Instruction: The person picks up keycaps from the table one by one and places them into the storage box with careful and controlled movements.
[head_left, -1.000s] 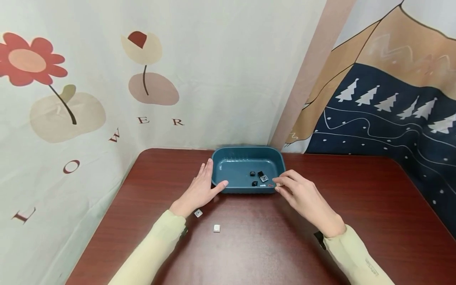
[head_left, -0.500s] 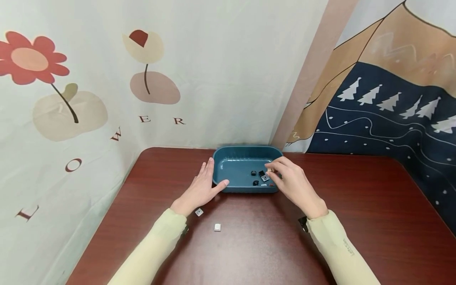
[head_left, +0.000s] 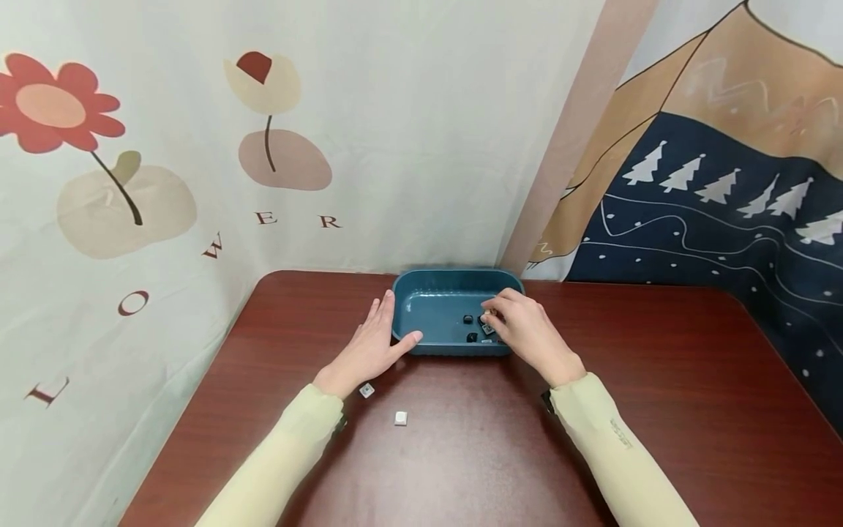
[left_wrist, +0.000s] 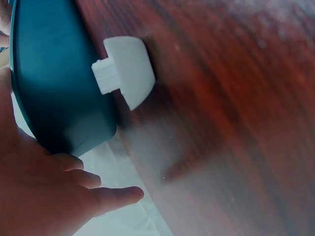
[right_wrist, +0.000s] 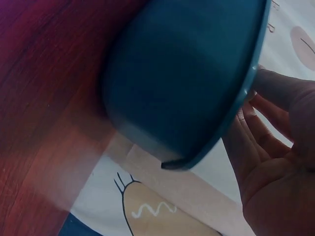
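My left hand (head_left: 369,342) lies along the left end of a blue-green plastic basin (head_left: 428,350), fingers straight against its wall and thumb over the front rim. Above the basin's right part, my right hand (head_left: 530,331) pinches a small whitish piece (head_left: 490,312), mostly covered by the fingertips. Small black pieces (head_left: 468,319) that look like keycaps lie on the basin floor, with a grey square piece (head_left: 488,329) partly under the right hand. In the right wrist view, the basin's wall (right_wrist: 172,73) hides the fingertips.
On the brown table (head_left: 474,454), a white keycap (head_left: 401,419) and a white square piece with a dark centre (head_left: 366,390) lie in front of the basin, near the left wrist. Printed curtains (head_left: 408,146) hang behind the table's far edge.
My right hand has moved leftward from the basin's right front corner to over the pieces inside, still pinching the whitish piece. My left hand has stayed at the basin's left end.
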Tool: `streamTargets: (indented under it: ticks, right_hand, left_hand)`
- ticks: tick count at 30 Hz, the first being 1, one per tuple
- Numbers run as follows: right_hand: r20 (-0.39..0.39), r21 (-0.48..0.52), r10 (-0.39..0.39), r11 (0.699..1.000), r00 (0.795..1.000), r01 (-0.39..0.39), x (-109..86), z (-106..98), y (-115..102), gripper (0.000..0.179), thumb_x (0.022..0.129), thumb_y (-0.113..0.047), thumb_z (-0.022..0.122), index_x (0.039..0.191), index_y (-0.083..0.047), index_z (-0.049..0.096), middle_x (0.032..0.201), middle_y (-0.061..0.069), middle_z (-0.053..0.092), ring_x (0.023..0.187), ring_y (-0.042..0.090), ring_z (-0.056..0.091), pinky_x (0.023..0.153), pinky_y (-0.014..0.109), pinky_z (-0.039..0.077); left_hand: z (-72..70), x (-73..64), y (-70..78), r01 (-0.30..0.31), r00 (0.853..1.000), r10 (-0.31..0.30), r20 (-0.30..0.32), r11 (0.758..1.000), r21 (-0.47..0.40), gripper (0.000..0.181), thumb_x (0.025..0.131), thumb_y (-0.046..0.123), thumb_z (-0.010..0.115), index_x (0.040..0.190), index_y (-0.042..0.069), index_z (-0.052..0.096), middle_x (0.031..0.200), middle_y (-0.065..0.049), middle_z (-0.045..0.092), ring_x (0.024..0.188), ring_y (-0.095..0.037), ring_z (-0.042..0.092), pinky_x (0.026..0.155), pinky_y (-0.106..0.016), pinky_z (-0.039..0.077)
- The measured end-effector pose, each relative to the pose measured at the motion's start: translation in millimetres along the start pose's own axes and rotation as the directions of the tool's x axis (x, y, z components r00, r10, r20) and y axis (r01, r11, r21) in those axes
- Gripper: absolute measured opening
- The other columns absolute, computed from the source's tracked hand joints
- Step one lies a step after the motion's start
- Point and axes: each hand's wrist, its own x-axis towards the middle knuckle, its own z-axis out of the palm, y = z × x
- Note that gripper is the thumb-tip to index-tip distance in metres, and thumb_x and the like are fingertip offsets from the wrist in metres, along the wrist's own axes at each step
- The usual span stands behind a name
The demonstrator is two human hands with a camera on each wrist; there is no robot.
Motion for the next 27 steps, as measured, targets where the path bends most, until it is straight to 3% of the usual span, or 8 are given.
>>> streamTargets:
  ticks: [7,13,22,27]
  right_hand:
    - [0.044,-0.030,-0.036,0.999,0.998,0.037,6.6,8.1,0.1,0.020,0.095,-0.014,0.077,0.112,-0.003,0.079,0.101,0.006,0.070,0.085,0.017,0.065,0.072,0.030,0.057]
    - [0.043,-0.057,-0.019,0.998,0.999,0.022,7.1,9.1,-0.1,0.035,0.097,-0.027,0.075,0.122,-0.002,0.075,0.111,0.011,0.071,0.098,0.023,0.069,0.085,0.039,0.060]
    - [-0.070,-0.072,0.031,0.997,0.997,-0.036,-19.0,-16.5,3.9,0.032,0.099,-0.030,0.072,0.121,-0.007,0.076,0.116,0.009,0.069,0.103,0.025,0.067,0.086,0.046,0.058]
    - [-0.037,-0.137,0.088,0.986,0.995,-0.092,-37.9,-23.4,12.2,0.049,0.101,-0.041,0.067,0.133,-0.004,0.069,0.140,0.015,0.060,0.126,0.034,0.057,0.099,0.055,0.051]
  left_hand:
    - [1.2,1.6,-1.4,0.005,1.000,-0.005,0.006,1.000,0.011,0.104,0.101,0.068,0.048,0.165,0.005,-0.005,0.174,-0.011,-0.004,0.159,-0.035,-0.001,0.121,-0.065,0.017]
    - [2.0,2.6,-2.0,0.007,1.000,-0.007,0.008,1.000,0.006,0.105,0.100,0.069,0.048,0.165,0.006,-0.005,0.174,-0.010,-0.005,0.159,-0.034,-0.002,0.121,-0.065,0.016]
    - [2.6,2.9,-0.1,-0.012,1.000,0.012,-0.007,1.000,0.004,0.105,0.101,0.067,0.050,0.165,0.002,-0.002,0.173,-0.014,-0.001,0.159,-0.036,0.000,0.120,-0.066,0.017]
    - [0.8,3.2,0.4,-0.001,1.000,0.001,-0.003,1.000,0.020,0.104,0.101,0.065,0.051,0.165,0.001,-0.001,0.173,-0.014,-0.001,0.159,-0.037,0.000,0.120,-0.067,0.017]
